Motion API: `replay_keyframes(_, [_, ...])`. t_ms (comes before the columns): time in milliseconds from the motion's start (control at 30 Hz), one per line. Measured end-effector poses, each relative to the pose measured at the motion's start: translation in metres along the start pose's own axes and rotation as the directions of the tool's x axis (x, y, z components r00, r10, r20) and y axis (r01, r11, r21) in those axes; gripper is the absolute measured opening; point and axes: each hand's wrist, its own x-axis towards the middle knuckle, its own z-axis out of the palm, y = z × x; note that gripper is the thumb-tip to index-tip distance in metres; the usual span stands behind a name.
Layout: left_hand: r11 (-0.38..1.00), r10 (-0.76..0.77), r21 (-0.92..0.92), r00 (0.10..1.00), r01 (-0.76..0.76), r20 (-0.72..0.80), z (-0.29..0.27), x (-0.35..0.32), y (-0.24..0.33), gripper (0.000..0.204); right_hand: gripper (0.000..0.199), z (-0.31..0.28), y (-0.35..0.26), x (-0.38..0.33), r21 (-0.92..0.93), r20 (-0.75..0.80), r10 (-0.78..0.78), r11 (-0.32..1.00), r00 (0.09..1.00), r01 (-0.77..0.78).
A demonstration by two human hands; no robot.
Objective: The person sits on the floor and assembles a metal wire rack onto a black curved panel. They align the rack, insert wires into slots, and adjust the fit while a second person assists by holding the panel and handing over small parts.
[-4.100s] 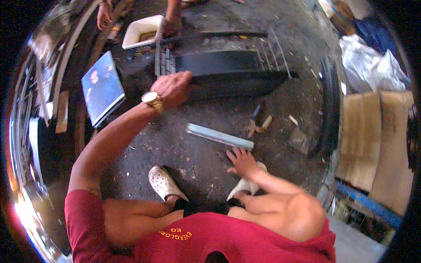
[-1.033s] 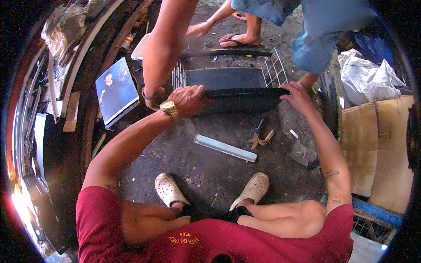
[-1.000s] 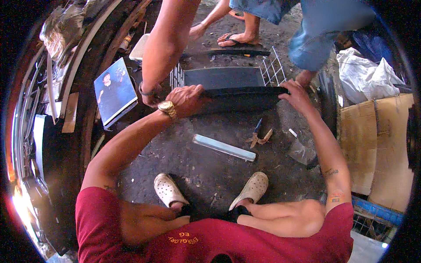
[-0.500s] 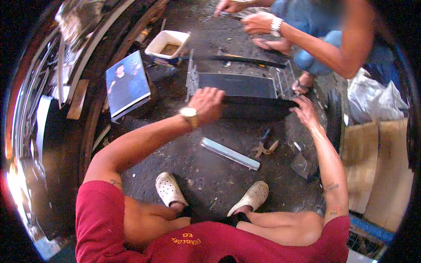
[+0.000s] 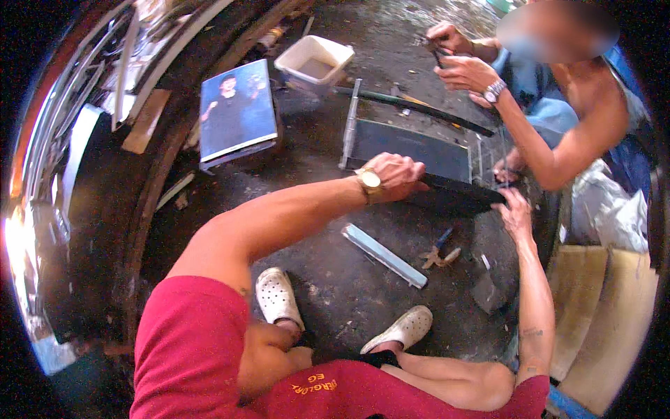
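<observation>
Left hand (image 5: 398,174) clamped on black panel (image 5: 453,199) top edge, right hand (image 5: 515,209) gripping its right end; panel stands on floor, centre-far. Judged mid-job: metal strip (image 5: 384,255) untouched.

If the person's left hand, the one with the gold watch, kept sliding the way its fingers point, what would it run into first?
Probably the person's own right hand, which grips the far end of the same long black panel that the left hand rests on. Depth is hard to judge in this view.
</observation>
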Motion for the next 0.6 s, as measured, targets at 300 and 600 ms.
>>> replay_keyframes(300, [0.998, -0.028, 0.047, 0.998, 0.03, -0.047, -0.005, 0.003, 0.005, 0.047, 0.035, 0.013, 0.023, -0.001, 0.026, -0.097, -0.108, 0.993, 0.989, 0.111])
replay_keyframes(600, [0.996, -0.028, 0.086, 1.0, 0.028, -0.004, -0.007, 0.005, 0.004, 0.039, 0.036, 0.006, 0.019, -0.002, 0.084, -0.047, -0.071, 0.994, 0.996, 0.075])
